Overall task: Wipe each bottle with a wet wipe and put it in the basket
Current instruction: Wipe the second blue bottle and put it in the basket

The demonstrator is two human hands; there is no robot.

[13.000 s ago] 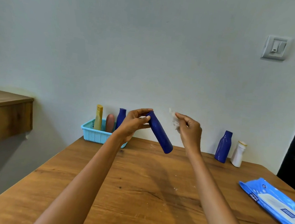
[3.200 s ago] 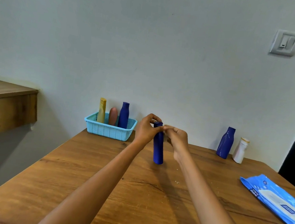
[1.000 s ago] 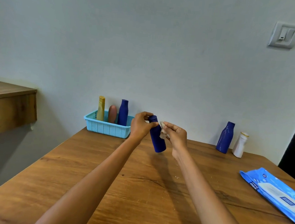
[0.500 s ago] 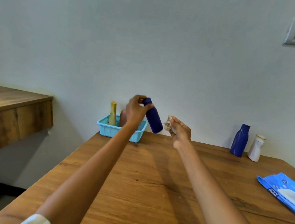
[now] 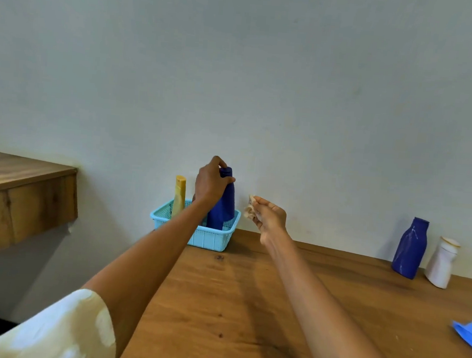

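Left hand (image 5: 211, 183) grasping bottle (image 5: 224, 203), base entering basket (image 5: 210, 237). Right hand (image 5: 268, 216) pinching wipe (image 5: 249, 209). Risk: knocking yellow bottle (image 5: 179, 192) over if released tilted.

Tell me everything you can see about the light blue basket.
The light blue basket is a small rectangular plastic basket with perforated, mesh-like walls. It stands upright at the far left of the wooden table, near the wall. A yellow bottle stands inside it, and the left hand grips a dark blue bottle whose base is inside it.
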